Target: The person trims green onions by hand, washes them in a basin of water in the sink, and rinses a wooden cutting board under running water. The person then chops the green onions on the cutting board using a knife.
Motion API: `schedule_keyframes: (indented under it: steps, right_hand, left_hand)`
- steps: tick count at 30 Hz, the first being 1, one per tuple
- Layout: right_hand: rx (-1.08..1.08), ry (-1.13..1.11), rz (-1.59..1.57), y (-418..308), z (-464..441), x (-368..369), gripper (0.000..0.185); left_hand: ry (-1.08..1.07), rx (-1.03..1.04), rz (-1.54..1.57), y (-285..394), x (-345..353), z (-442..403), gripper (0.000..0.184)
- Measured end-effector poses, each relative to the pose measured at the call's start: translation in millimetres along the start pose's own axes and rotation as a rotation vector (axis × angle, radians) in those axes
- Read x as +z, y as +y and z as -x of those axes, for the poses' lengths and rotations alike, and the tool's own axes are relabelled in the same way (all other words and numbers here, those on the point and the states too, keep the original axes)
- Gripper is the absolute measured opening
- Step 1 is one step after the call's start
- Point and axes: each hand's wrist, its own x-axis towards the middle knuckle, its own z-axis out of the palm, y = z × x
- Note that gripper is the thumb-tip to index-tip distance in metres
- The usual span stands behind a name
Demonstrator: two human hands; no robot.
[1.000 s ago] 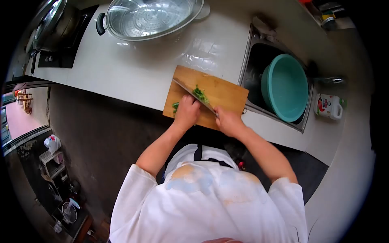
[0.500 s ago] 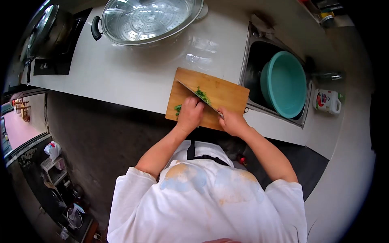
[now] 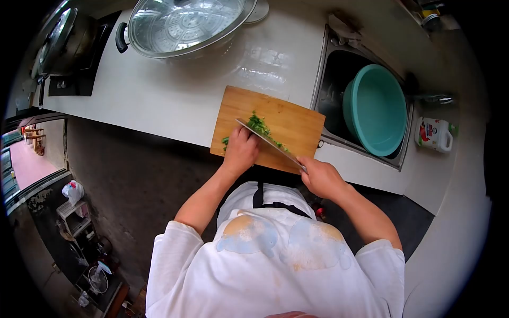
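On a wooden cutting board (image 3: 299,119) at the counter's front edge lie chopped scallions (image 3: 258,125), heaped along the far side of a knife (image 3: 271,142). My right hand (image 3: 322,176) grips the knife's handle near the board's front right corner, and the blade slants up to the left. With curled fingers, my left hand (image 3: 242,151) presses down on uncut scallion stalks (image 3: 225,141), whose green ends stick out on its left. Its knuckles are close beside the blade; whether they touch it I cannot tell. The hand hides most of the stalks.
A large steamer pan (image 3: 185,50) with a holed bottom stands behind the board. On the right, a teal basin (image 3: 377,111) sits tilted in the sink (image 3: 331,90), with a white jug (image 3: 435,135) beyond. At far left, a pot (image 3: 66,45) is on the black stove (image 3: 71,85).
The knife and my right hand have moved toward me and to the right. My left hand has shifted slightly left. More of the chopped heap shows beyond the blade.
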Motion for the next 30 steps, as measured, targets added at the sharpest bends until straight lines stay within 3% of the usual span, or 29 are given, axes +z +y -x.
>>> schedule_keyframes:
  steps: [5, 11, 15, 18, 25, 30]
  right_hand:
    - [0.045, -0.067, -0.009, -3.2, -38.7, 11.9, 0.027]
    - [-0.096, 0.159, -0.078, -1.0, -49.0, 34.3, 0.026]
    - [-0.07, 0.046, -0.059, -11.2, -26.3, -0.6, 0.027]
    - [0.067, -0.123, 0.001, -7.8, -29.9, -7.0, 0.031]
    - [-0.078, 0.074, -0.006, -4.4, -55.7, 18.3, 0.028]
    - [0.039, -0.076, -0.035, -13.7, -34.7, -8.9, 0.026]
  left_hand:
    - [-0.025, -0.033, 0.038, -3.8, 3.7, 0.6, 0.025]
    - [-0.021, -0.009, 0.04, -0.9, 2.0, 6.9, 0.022]
    - [-0.006, -0.012, 0.02, -1.4, -0.5, 0.0, 0.021]
    - [0.036, -0.006, 0.063, -1.4, 1.6, -1.7, 0.02]
    - [0.006, -0.013, 0.059, -1.9, 6.3, 3.8, 0.02]
    - [0.039, -0.017, 0.048, -3.0, 2.7, 1.1, 0.021]
